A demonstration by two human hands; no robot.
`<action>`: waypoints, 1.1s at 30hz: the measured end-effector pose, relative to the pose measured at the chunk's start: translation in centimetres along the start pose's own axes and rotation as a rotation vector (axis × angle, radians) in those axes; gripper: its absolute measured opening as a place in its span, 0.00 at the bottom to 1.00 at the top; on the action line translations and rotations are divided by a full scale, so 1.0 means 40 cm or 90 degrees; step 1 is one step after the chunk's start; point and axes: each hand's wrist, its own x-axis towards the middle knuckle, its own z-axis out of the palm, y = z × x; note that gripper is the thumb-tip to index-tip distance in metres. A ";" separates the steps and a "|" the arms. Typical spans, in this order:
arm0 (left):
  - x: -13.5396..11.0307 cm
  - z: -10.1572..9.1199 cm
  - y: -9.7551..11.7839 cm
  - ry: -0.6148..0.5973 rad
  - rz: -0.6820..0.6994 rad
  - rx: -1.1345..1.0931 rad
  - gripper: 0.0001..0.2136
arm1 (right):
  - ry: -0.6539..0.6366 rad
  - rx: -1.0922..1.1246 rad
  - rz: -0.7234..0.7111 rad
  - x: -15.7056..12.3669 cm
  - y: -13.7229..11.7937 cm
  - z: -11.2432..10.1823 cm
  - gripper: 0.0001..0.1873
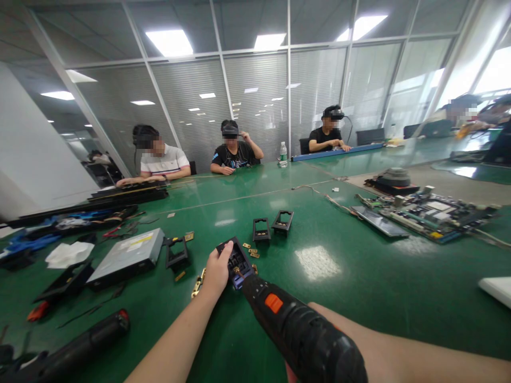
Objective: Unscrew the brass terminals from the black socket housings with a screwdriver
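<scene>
My left hand (pixel 216 270) holds a small black plastic housing (pixel 238 256) on the table, thumb pressed over its upper edge. Its inside faces up, and a violet-blue piece (pixel 238 282) shows at the near end. A black cordless screwdriver (pixel 297 324) with an orange switch points into the housing, its bit near a brass-coloured part. My right hand (pixel 321 311) is wrapped round the tool and mostly hidden behind it. Small brass plates (pixel 253 252) lie just right of the housing, with more brass pieces (pixel 196 287) beside my left wrist. Two black frames (pixel 261 230) stand beyond.
Another black frame (pixel 176 254) and a silver disc drive (pixel 125 258) sit to the left. A second black tool (pixel 88 338) lies near the left front. Circuit boards (pixel 439 210) and a flat screen device (pixel 379 221) are at right. Several people sit across the green table (pixel 223 199).
</scene>
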 end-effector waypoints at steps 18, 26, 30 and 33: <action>0.005 -0.001 -0.010 -0.013 0.001 -0.007 0.22 | 0.019 -0.028 0.035 -0.009 0.009 0.003 0.17; 0.004 0.001 -0.011 -0.003 0.004 -0.001 0.22 | 0.024 -0.055 0.060 -0.010 0.011 0.001 0.17; 0.000 0.001 -0.003 0.002 0.000 0.004 0.22 | 0.010 -0.025 0.048 -0.010 0.022 -0.002 0.20; -0.001 0.002 0.002 -0.001 -0.006 0.001 0.21 | 0.015 -0.028 0.030 -0.011 0.032 -0.002 0.20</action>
